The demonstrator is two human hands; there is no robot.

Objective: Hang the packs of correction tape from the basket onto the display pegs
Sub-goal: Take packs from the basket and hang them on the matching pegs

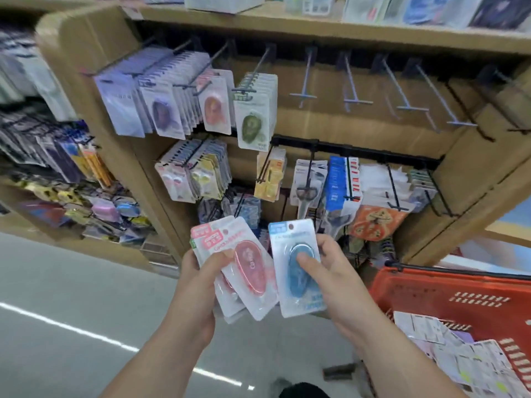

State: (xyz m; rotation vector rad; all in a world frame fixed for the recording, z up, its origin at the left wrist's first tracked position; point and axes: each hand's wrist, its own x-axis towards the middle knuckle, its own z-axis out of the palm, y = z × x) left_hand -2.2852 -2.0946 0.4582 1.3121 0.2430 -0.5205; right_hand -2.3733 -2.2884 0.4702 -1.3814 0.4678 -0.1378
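R grip w/ blue pack

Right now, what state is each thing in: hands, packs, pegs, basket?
left hand, grips a fanned stack of pink packs.
pink packs, held, on no peg.
right hand, holds the blue pack, thumb on its blister.
blue pack, held upright, not yet hung.
upper right pegs, bare.
upper left pegs, loaded with packs.
red basket, holds more packs.
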